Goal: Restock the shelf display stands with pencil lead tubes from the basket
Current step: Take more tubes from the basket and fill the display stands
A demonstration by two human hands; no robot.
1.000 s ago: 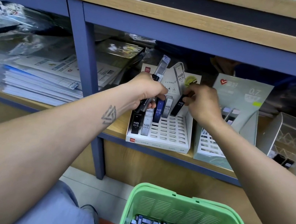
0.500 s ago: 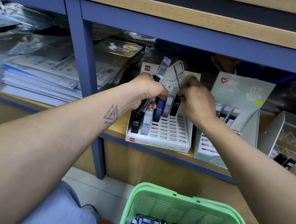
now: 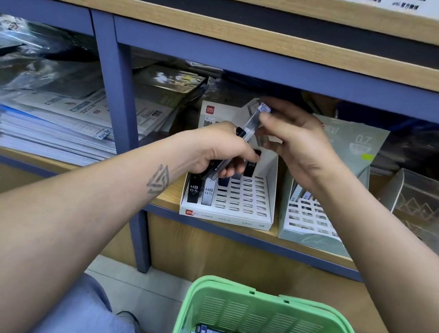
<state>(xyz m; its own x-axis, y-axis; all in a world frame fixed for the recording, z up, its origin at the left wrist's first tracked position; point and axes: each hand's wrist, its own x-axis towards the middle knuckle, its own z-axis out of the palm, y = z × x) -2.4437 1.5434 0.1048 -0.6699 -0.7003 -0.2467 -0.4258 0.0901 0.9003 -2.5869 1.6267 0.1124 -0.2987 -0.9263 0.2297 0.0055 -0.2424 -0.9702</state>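
Two "HB 0.5" tubes (image 3: 201, 191) upright

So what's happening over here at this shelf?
A person is restocking pencil lead tubes. The left hand grips a small bunch of tubes above the white display stand, where a few tubes already stand in the slots. The right hand pinches the top of one clear tube in that bunch with its fingers. More tubes wait in the green basket on the floor below. A second, pale green stand sits to the right.
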